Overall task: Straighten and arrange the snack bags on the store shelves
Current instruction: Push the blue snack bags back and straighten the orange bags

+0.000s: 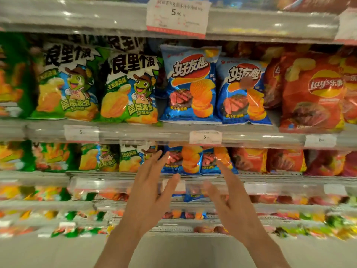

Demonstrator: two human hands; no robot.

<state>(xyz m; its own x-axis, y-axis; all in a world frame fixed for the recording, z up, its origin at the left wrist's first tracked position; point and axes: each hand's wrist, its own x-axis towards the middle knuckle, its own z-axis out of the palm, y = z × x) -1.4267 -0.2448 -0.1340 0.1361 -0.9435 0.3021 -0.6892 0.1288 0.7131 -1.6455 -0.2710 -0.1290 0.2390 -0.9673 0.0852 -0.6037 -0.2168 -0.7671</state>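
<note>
Both hands empty, fingers spread: left hand (148, 192), right hand (229, 198), raised toward blue bags (190, 160) on lower shelf (270, 176). Upper row upright, mostly tidy. Lower blue bags crowded, overlapping; likely next, not yet touched.

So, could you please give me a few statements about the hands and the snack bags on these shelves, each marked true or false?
1. Both hands, left and right, are raised with fingers spread, holding nothing. True.
2. The two blue crinkly chip bags stand between the green cartoon-frog bags and the red Lay's bag. True.
3. The left hand grips a green bag. False: it holds nothing.
4. The white paper price tag on the top shelf rail reads 9.50. False: it reads 5.90.
5. The red Lay's bag stands at the far left. False: it is on the right.
</note>
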